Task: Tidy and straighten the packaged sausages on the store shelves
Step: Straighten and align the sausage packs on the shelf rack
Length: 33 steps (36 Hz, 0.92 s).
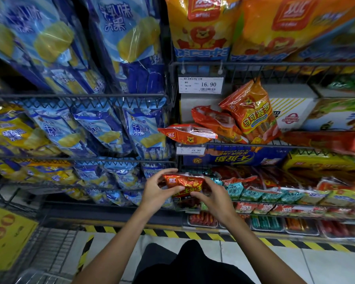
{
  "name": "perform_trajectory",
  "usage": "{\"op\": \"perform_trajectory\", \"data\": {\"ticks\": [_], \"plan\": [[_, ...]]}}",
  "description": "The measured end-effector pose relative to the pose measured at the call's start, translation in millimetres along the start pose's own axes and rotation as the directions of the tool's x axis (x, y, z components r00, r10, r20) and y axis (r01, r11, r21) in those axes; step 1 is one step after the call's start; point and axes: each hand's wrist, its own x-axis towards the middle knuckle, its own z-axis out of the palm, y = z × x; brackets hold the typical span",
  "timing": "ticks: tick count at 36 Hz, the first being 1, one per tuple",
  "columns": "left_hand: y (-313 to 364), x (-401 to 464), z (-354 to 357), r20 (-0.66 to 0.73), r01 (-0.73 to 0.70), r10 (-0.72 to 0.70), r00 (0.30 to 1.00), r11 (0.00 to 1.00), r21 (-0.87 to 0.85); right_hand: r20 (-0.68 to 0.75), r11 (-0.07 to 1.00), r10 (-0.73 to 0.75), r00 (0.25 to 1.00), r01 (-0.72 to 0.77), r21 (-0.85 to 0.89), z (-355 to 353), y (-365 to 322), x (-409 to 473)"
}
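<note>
Left hand and right hand: fingers of both curled round one red sausage pack, thumbs on its front, pack held between the two hands in front of the lower wire shelf. Just right of the right-hand fingers: a row of teal packs on that shelf. Above the fingers: a price tag reading 19.90. Further up and right: an orange sausage pack standing tilted, two red packs slumped beside it. Left of the fingers: blue snack bags on wire racks.
</note>
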Motion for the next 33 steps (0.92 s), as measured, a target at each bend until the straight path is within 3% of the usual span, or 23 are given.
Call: {"op": "perform_trajectory", "data": {"ticks": [3,8,12,19,24,28,33], "plan": [[-5.9,5.1,1.9,0.052,0.019,-0.018,0.998,1.0,-0.019,-0.057,0.997,0.02,0.998,-0.015,0.076,5.3,8.1,0.1],[-20.2,15.0,8.3,0.079,0.058,-0.069,0.994,0.99,0.132,-0.176,0.987,0.084,0.981,-0.058,0.147,10.3,9.4,4.5],[-17.9,23.3,24.3,0.005,0.008,-0.009,1.0,0.983,0.184,-0.214,0.979,0.079,0.974,-0.035,0.202,15.8,10.4,13.1],[-19.8,36.9,46.9,-0.061,0.057,-0.048,0.997,0.985,0.163,-0.309,0.982,0.109,0.945,-0.054,0.182,28.6,11.0,36.5],[-30.5,49.5,56.1,-0.024,0.04,-0.037,0.999,0.988,0.151,-0.288,0.969,0.16,0.944,-0.095,0.228,28.3,17.7,52.1],[-31.2,55.2,58.9,0.079,0.182,-0.185,0.98,0.982,0.049,-0.227,0.962,0.128,0.965,-0.065,0.267,32.6,22.4,65.2],[-35.5,70.2,60.2,0.112,0.264,-0.261,0.959,0.964,-0.011,-0.158,0.935,0.222,0.962,-0.165,0.314,36.3,36.5,79.6]]}}
